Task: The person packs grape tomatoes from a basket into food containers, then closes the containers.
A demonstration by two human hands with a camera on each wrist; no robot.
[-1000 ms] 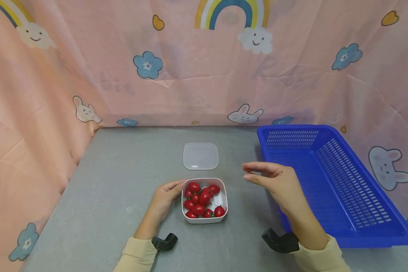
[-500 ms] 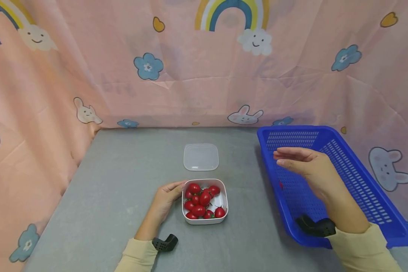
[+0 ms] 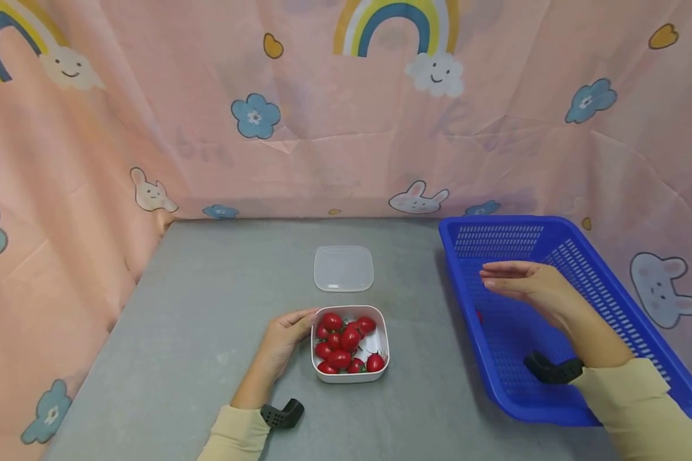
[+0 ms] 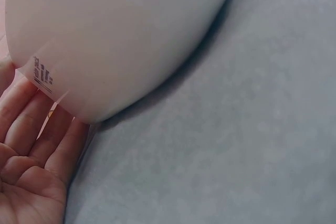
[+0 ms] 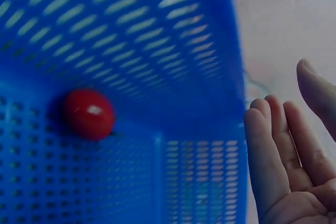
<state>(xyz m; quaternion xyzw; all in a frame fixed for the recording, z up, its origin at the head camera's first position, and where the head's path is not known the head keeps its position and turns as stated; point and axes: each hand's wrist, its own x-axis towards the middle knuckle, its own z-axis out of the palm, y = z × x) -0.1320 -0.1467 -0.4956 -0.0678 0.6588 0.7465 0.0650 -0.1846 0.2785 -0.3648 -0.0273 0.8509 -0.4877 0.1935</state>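
Note:
Several red cherry tomatoes lie in a small white square container on the grey table. My left hand rests against the container's left side, fingers extended to its back left corner. In the left wrist view those fingers touch the pale container wall. My right hand hovers over the blue plastic basket with nothing in it, thumb apart from the fingers in the right wrist view. One cherry tomato sits at the foot of the basket's wall, mostly hidden by the rim in the head view.
A clear plastic lid lies flat on the table behind the container. The basket takes up the table's right side. A pink patterned cloth hangs along the back and both sides.
My right hand has moved right, from beside the basket to over it. A cherry tomato has come into view inside the basket. My left hand stays at the container.

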